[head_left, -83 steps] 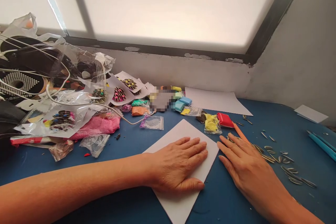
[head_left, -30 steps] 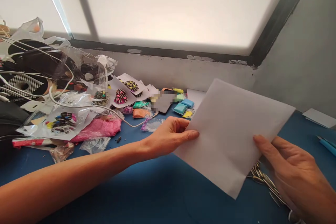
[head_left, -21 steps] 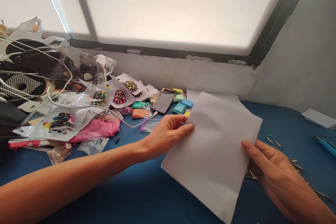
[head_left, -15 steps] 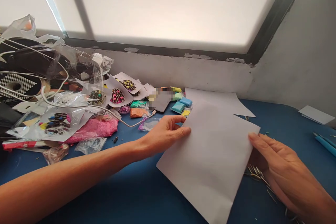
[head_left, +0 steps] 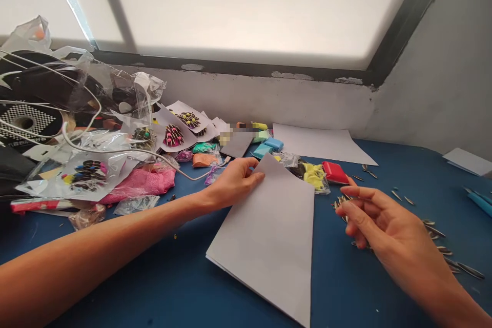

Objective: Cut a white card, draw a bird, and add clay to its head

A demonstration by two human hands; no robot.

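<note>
A folded sheet of white paper (head_left: 277, 225) is tilted over the blue tabletop. My left hand (head_left: 240, 179) pinches its upper left edge between thumb and fingers. To the right of the paper, apart from it, my right hand (head_left: 384, 230) is open with the fingers loosely bent. Sunflower seeds (head_left: 434, 228) lie scattered under and around that hand, and a small cluster shows just past its fingertips. Beyond the paper are a yellow clay packet (head_left: 315, 177) and a red clay packet (head_left: 335, 172).
Another white sheet (head_left: 323, 144) lies against the wall. Blue clay packets (head_left: 263, 150) sit near a grey phone-like device (head_left: 237, 143) with a white cable (head_left: 126, 151). Seed-and-clay pieces on paper (head_left: 175, 136), a pink cloth (head_left: 140, 184) and plastic bags crowd the left.
The paper has swung left and now looks folded narrower. My right hand has let go of its right edge, and the red and yellow packets have come into view.
</note>
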